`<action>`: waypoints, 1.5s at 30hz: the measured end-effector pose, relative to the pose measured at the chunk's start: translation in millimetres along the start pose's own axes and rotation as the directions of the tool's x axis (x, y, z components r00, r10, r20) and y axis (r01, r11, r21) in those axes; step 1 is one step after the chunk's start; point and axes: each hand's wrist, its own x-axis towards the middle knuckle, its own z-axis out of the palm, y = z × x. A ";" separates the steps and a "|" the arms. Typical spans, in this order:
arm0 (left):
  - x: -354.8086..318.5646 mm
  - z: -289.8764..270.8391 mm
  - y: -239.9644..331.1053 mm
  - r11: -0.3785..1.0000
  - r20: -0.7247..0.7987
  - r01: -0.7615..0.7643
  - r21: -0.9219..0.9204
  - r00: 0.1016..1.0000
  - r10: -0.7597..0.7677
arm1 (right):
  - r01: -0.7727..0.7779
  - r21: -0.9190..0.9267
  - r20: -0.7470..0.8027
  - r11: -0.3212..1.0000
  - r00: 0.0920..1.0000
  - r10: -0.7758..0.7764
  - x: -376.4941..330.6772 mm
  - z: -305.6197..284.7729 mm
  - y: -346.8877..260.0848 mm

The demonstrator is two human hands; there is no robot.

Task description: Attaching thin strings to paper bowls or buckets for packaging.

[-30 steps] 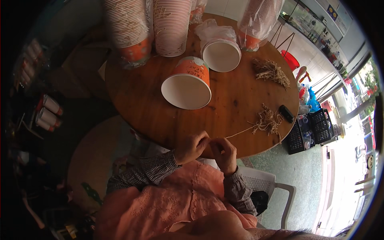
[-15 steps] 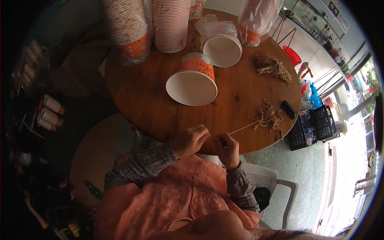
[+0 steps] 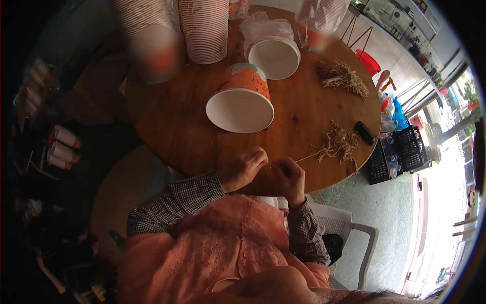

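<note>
One thin beige twine strand [image 3: 308,156] lies near the round brown wooden desk's near-right edge, apparently clamped by your right hand's [image 3: 290,177] fingers; whether your left hand's [image 3: 242,171] fingers grip, I cannot tell. Strand-handling seems underway; next calls for steady pinching.

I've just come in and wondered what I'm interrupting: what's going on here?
A person at a round wooden table has the near end of a strand of twine at the right hand; it runs to a loose tangle of twine. The left hand is close by, fingers bent; whether it grips anything is too small to tell. Beyond, an orange paper bucket lies with its white mouth facing the person, and a tall stack of paper buckets stands farther back.
</note>
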 end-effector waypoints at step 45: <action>12.3 -80.1 68.4 0.942 0.005 -0.082 0.325 0.996 0.085 | 0.384 0.469 -0.322 0.796 0.913 -0.251 -15.6 39.8 -28.4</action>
